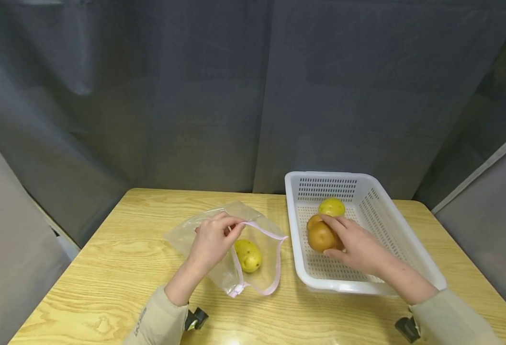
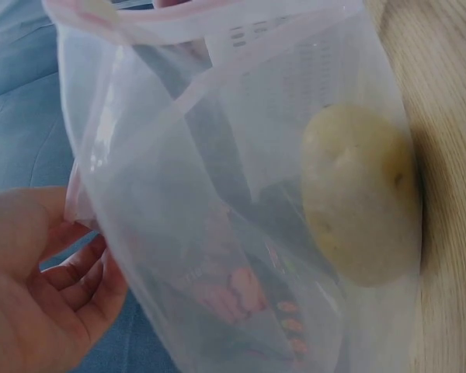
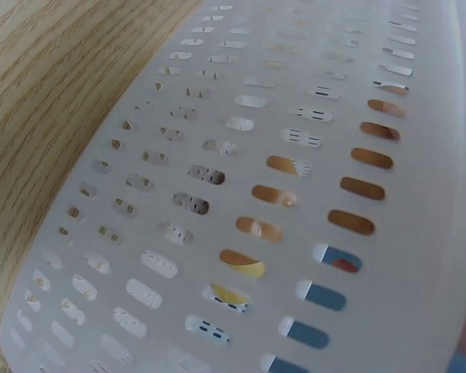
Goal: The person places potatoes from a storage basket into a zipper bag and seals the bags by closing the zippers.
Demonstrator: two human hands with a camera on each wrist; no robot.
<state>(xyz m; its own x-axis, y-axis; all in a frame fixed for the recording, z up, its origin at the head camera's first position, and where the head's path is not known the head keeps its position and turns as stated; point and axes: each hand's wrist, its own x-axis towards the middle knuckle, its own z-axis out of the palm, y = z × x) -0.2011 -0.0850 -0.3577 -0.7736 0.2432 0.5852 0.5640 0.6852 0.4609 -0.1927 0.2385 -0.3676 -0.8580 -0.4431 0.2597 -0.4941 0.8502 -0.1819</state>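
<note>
In the head view my left hand [image 1: 213, 239] pinches the pink-edged rim of a clear zip bag [image 1: 270, 254], its mouth spread apart. Inside lies a yellow potato [image 1: 248, 256], low against the table in the left wrist view too. To the right, my right hand [image 1: 362, 247] reaches into a white basket [image 1: 297, 249], fingers over the top and thumb at the near side of a round orange-brown onion [image 1: 320, 237]. A second brown round [image 1: 314, 221] shows just behind it. Farther back in the basket sits another yellow potato [image 1: 331, 207].
The slotted basket wall [image 3: 295, 194] fills the right wrist view and hides the right hand's fingers there. Beneath everything is a wooden table [image 1: 119, 268]. A dark curtain [image 1: 192, 96] hangs behind its back edge.
</note>
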